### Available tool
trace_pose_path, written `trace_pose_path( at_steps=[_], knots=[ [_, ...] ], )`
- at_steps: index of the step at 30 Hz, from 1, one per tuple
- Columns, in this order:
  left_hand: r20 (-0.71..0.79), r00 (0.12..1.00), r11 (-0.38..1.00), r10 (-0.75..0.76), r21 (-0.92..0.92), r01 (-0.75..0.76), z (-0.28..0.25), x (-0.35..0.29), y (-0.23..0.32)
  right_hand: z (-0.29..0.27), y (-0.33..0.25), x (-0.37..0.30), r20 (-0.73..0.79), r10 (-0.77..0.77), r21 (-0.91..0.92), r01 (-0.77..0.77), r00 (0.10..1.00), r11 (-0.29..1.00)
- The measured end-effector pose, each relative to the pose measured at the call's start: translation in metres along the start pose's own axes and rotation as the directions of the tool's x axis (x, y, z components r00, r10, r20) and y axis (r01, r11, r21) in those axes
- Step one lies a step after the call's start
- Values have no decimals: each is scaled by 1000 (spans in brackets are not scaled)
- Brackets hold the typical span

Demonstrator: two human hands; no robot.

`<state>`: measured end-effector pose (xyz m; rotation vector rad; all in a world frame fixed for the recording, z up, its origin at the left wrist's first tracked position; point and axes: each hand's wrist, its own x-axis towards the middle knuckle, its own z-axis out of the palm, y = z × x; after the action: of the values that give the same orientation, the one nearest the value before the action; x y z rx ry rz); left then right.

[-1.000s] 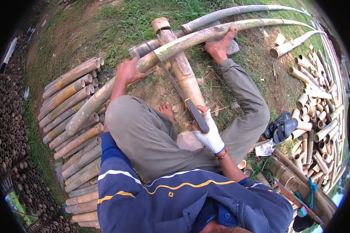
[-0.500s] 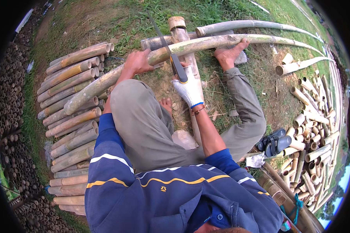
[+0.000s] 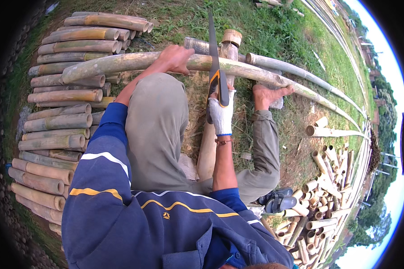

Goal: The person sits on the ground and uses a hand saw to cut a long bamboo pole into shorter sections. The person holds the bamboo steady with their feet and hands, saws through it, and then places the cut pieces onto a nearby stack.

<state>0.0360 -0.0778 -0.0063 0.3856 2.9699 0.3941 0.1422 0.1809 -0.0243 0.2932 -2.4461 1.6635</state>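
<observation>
As the saw (image 3: 215, 56), gripped in the right hand (image 3: 221, 114), is now pushed farther across the bamboo pole (image 3: 244, 69), a stroke seems nearly spent; the pole, laid over a post (image 3: 207, 154), is clasped by the left hand (image 3: 174, 58).

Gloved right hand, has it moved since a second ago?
Yes. Judged against the bamboo post, the right hand has moved forward, toward the post's far end.

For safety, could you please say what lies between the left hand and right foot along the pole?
Head view: a saw blade crosses the pole; a post passes beneath.
</observation>
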Motion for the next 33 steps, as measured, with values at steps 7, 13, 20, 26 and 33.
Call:
trace_pose_path(
  at_steps=[7, 13, 20, 26, 33],
  knots=[
    [-23, 999, 999, 43, -15, -44, 3, 3, -12, -33, -33, -77, 44, 114, 39, -116, 993, 993],
    [6, 999, 999, -42, -5, 42, -6, -2, 15, -118, -105, -228, 89, 249, -137, -236, 964, 962],
    [43, 997, 998, -56, 20, 55, -13, 2, 25, -30, -38, -13, 110, 284, 15, -287, 953, 958],
    [23, 999, 998, -44, 56, 42, -15, -3, -7, -40, -54, -80, 118, 265, 40, -271, 957, 962],
    [43, 999, 997, -26, 79, 23, -10, 0, 18, -103, -80, -212, 71, 305, -124, -295, 950, 947]
  ],
)
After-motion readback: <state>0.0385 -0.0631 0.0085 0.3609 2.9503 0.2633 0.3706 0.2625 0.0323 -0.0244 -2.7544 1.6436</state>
